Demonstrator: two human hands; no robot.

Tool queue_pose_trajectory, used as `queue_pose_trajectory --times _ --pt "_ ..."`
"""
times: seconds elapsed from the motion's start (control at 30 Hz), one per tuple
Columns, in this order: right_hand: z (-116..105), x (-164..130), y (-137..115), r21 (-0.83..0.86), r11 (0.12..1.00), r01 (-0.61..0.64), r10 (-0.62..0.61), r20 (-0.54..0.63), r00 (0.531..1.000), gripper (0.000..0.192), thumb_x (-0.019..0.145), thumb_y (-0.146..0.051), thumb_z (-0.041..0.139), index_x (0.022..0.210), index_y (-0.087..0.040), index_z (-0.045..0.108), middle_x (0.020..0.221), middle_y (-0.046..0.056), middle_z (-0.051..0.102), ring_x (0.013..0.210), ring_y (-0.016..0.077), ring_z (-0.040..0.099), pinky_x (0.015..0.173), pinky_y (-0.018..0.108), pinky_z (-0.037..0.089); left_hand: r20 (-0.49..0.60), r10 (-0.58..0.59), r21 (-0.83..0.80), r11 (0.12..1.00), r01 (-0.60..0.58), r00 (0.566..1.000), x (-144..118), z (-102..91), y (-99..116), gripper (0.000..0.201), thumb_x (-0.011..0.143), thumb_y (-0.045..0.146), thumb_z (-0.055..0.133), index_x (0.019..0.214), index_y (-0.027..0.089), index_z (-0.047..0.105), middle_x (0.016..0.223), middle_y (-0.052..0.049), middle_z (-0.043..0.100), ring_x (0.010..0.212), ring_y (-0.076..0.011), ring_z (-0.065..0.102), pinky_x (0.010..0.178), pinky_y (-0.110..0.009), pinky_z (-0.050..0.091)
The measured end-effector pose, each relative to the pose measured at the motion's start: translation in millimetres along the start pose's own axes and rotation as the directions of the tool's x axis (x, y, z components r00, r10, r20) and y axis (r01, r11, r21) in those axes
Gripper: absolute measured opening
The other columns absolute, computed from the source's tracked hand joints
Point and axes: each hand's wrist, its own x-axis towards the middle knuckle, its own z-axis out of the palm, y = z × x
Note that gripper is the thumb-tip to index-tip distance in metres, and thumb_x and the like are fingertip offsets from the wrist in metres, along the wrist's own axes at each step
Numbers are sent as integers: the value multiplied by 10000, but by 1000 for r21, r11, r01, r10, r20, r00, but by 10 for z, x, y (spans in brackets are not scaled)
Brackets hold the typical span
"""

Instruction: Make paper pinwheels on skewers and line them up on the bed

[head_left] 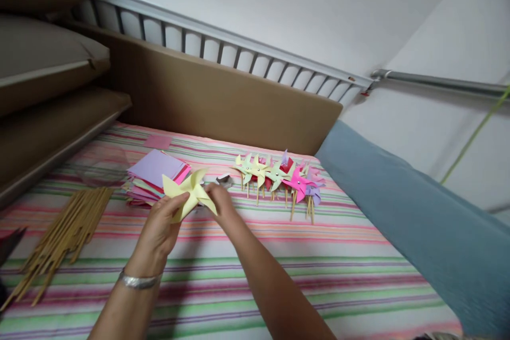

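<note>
My left hand [163, 223] pinches a pale yellow paper pinwheel [191, 191] with thumb on top, its blades folded to the middle. No stick shows on it. Close on its right, my right hand [221, 202] is partly covered by a blade. The fingertips are hidden, so I cannot tell if they hold anything. Just beyond that hand lies a small dark and white item [225, 180], too unclear to name. Behind the pinwheel sits a stack of coloured paper squares [157, 166], lilac on top.
Thin wooden sticks [67, 234] lie bundled at left on the striped cloth [239, 287]. Several pinwheels on sticks [279, 175] lie in a row at right. One pink paper square [158, 141] is at the back, before a brown board [223, 101]. Stacked padded items [43, 53] stand far left.
</note>
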Motion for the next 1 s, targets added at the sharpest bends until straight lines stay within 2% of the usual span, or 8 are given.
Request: queue_pose_trajectory --times 0.1,0.2,0.4,0.53,0.67,0.73,0.83,1.0 --pt "-294 -314 275 187 974 -124 124 10 992 192 760 -330 557 641 -179 558 560 -11 587 544 150 579 565 301 493 2 -4 36 999 4 1000 7 9 -83 179 560 162 770 716 97 712 746 -48 731 682 -149 652 691 -242 517" --pt "-559 -579 451 342 916 -211 213 34 977 170 721 -345 575 695 -179 553 560 -21 572 509 128 559 599 330 511 -4 -12 116 993 13 1000 35 6 -246 224 543 179 783 740 98 713 749 -47 728 684 -145 646 691 -240 498" --pt "-861 -692 311 551 812 -192 212 27 977 128 680 -281 671 740 -192 601 625 -27 599 598 127 591 703 322 495 -74 -11 266 963 30 997 52 6 -534 263 499 211 804 711 89 710 669 -55 710 586 -131 609 597 -234 457" --pt "-837 -743 195 422 903 -82 88 6 996 13 724 -218 617 726 -215 630 697 -6 621 690 154 599 702 312 477 -58 -15 310 950 33 998 23 51 -641 263 514 227 802 726 101 712 692 -56 714 604 -141 617 610 -248 460" --pt "-771 -780 165 203 969 143 -126 -93 988 85 733 -178 618 703 -238 670 1090 43 607 1089 217 517 974 382 364 -10 -14 301 954 17 1000 0 102 -747 259 553 237 791 773 118 721 731 -51 720 643 -140 621 653 -253 464" --pt "-750 -781 161 152 976 153 -138 -109 984 96 737 -178 624 698 -244 683 1322 26 482 1285 238 348 1076 407 234 14 -11 292 956 7 1000 -18 130 -783 268 572 243 783 805 125 725 768 -55 724 678 -145 626 683 -260 466" --pt "-718 -778 167 145 982 116 -98 -126 987 87 734 -188 634 692 -242 688 1461 -13 321 1379 244 180 1107 414 165 27 0 279 960 -8 1000 -59 175 -802 262 581 244 779 813 134 727 793 -58 728 703 -151 629 704 -267 465" --pt "-655 -778 202 199 974 104 -80 -125 989 94 740 -184 620 704 -241 684 1498 -39 243 1392 233 159 1111 402 181 54 5 256 967 -19 999 -128 214 -807 227 603 241 765 805 143 730 792 -54 728 705 -149 626 703 -263 460"
